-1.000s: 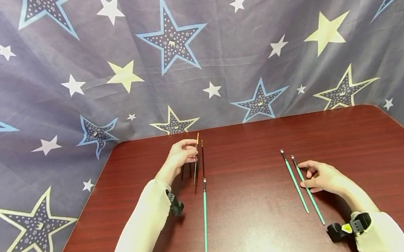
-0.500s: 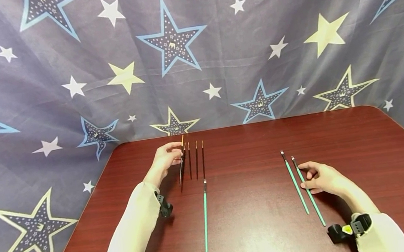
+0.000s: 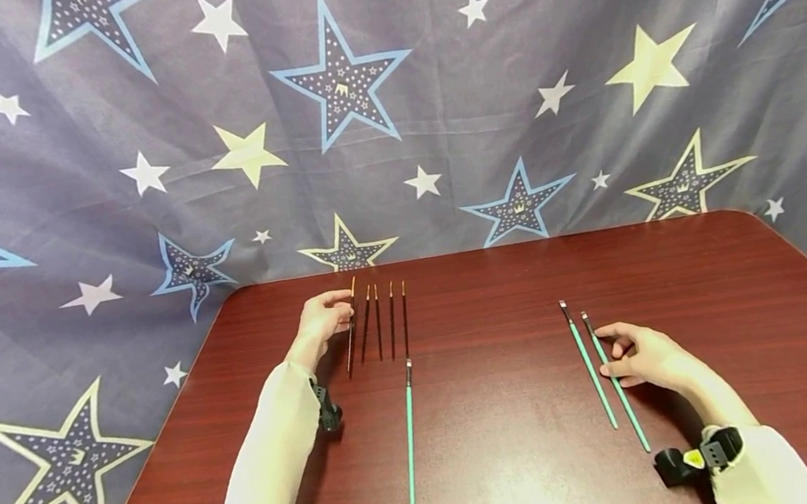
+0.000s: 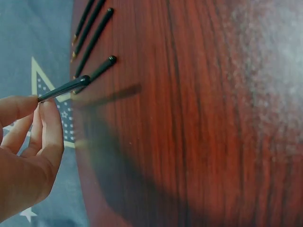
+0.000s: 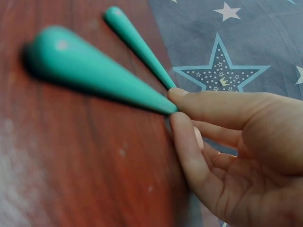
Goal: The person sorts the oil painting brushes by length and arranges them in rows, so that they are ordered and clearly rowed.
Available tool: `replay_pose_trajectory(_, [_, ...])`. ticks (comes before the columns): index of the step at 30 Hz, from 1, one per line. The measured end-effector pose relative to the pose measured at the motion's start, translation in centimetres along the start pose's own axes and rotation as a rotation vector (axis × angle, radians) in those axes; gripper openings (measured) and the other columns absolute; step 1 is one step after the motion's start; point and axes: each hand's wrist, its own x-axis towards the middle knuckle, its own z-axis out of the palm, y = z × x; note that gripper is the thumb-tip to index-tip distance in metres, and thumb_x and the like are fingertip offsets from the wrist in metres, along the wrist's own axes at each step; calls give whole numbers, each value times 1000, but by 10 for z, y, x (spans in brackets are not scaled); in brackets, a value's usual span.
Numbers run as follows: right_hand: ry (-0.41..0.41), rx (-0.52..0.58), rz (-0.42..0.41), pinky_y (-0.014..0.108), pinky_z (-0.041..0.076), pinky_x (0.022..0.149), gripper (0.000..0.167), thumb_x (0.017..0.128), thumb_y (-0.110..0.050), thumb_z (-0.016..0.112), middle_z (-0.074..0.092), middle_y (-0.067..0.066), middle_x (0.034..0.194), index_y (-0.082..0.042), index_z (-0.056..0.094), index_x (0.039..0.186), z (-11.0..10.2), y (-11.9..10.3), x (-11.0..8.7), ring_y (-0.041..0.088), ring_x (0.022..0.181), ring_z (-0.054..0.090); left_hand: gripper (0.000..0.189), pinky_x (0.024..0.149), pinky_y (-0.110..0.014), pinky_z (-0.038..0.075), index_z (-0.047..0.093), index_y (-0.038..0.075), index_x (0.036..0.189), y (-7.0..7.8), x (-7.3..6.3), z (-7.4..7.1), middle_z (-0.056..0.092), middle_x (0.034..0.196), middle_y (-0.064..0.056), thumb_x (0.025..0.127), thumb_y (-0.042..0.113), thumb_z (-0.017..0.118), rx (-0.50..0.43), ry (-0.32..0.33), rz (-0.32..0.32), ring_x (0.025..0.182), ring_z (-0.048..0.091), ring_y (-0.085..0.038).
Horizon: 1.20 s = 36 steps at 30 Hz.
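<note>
My left hand pinches a thin dark paintbrush between thumb and fingers, bristles pointing away. In the left wrist view this paintbrush is tilted and casts a shadow on the wood. To its right several matching dark paintbrushes lie side by side on the table. My right hand holds a teal-handled paintbrush that lies at the right, thumb and forefinger at its handle in the right wrist view. Just left of it rests a second teal paintbrush, roughly parallel.
A third teal paintbrush lies on the reddish-brown table, nearer than the dark row. A grey star-patterned cloth hangs behind the table and along its sides. Each wrist wears a small black camera.
My left hand has moved left with its dark paintbrush, past the row, and lowered it slightly. The row, partly hidden before, now shows fully. My right hand stays in place.
</note>
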Motion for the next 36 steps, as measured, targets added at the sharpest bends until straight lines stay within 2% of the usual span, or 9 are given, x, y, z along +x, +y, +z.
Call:
replay_pose_trajectory(7, [-6,0,9,29,57,59,60,75,-4,71,43,10,83,10,41,125,0,-1,-1,12,66,53,40,66,-25,55,54,0,123,-5,8,-1,60,106,-23,83,-5,49,12,26,-31,76,60,-17])
replay_pose_trajectory(16, [1,-4,2,29,57,59,59,75,-5,71,44,11,83,10,42,125,1,0,-1,12,66,53,36,69,-27,57,60,1,117,-10,14,1,62,90,-10,82,-3,55,40,72,-67,73,60,-16])
replay_pose_trajectory(25, [-1,-6,-1,29,57,58,59,76,-5,71,44,10,83,9,42,125,2,4,-1,13,66,53,31,66,-27,57,63,0,112,-20,29,6,65,87,-10,81,-3,58,84,101,-110,67,62,-12])
replay_pose_trajectory(30, [3,-3,-6,29,57,58,60,75,-5,71,43,10,83,9,41,125,0,4,1,12,66,53,30,65,-27,58,64,0,109,-15,33,7,64,78,-7,80,-4,59,114,111,-125,64,61,-10])
replay_pose_trajectory(36, [1,-3,-5,29,57,58,60,75,-5,70,43,10,83,9,41,126,0,0,1,12,67,52,28,65,-25,57,67,2,106,-11,33,10,68,91,-14,79,-2,61,181,133,-146,63,62,-9])
